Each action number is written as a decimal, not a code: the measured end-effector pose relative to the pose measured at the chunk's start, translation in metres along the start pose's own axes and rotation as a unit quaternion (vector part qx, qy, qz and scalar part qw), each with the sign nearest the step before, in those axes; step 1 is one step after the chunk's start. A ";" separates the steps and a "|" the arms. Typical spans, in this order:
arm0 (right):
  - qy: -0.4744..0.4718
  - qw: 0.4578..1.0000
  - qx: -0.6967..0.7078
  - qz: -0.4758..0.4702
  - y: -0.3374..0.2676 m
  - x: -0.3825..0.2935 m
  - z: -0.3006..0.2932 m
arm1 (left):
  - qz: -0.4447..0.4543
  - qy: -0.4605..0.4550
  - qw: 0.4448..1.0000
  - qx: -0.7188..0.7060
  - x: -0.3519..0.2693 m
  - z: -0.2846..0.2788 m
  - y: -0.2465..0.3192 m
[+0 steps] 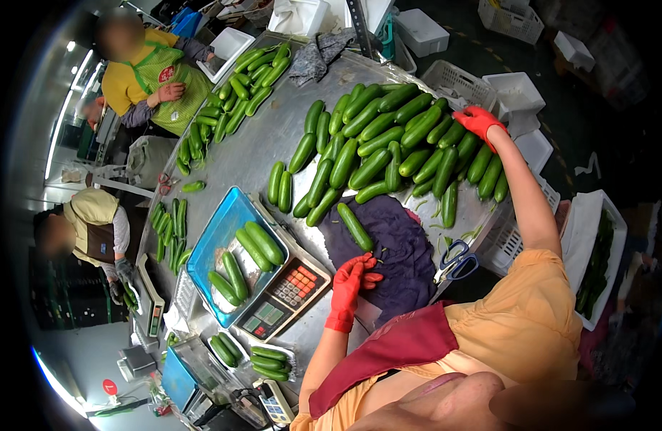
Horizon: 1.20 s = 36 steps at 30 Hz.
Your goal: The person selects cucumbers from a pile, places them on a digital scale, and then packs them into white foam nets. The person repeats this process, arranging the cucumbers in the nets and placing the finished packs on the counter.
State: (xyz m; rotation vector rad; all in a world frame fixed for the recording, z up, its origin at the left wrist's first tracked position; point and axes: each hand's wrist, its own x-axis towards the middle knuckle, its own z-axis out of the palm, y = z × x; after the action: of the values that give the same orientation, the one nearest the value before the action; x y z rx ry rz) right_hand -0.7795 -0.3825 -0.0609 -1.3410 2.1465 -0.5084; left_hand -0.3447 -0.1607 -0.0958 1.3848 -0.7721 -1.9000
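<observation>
My left hand (352, 285), in a red glove, has its fingers apart and partly curled at the lower end of a single cucumber (355, 226). That cucumber lies on a crumpled dark purple cloth (390, 253). My right hand (477, 123), also red-gloved, rests at the right edge of a large cucumber pile (382, 140); its fingertips are partly hidden, so its grip is unclear. Beside the cloth lie scissors with blue handles (457, 264). Left of the cloth stands a digital scale (288, 293) with a blue-rimmed tray (199, 258) bearing several cucumbers.
More cucumbers (239, 91) lie along the table's far side near a grey rag (317, 56). Packed trays of cucumbers (272, 363) sit below the scale. White crates (460, 81) stand beyond the right edge. Two people (153, 81) stand across the metal table (228, 161).
</observation>
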 end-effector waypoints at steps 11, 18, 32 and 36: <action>-0.111 0.896 0.368 -0.223 -0.001 -0.020 -0.021 | -0.008 0.001 1.000 0.018 0.003 0.002 0.001; -0.224 0.768 0.550 -0.238 -0.045 -0.080 0.004 | -0.017 0.008 1.000 0.008 -0.004 0.003 0.008; -0.663 0.711 0.228 -0.064 -0.154 -0.293 0.160 | 0.289 0.178 0.933 -0.117 -0.080 -0.021 0.054; -0.700 0.677 0.217 -0.074 -0.170 -0.308 0.159 | 0.274 0.156 0.930 -0.191 -0.083 -0.032 0.047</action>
State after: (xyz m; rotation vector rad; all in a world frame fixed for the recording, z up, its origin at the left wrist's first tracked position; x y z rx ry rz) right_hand -0.4534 -0.1821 -0.0082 -0.9910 0.5694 0.0578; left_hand -0.2874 -0.1268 -0.0206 1.0487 -0.5219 -1.2693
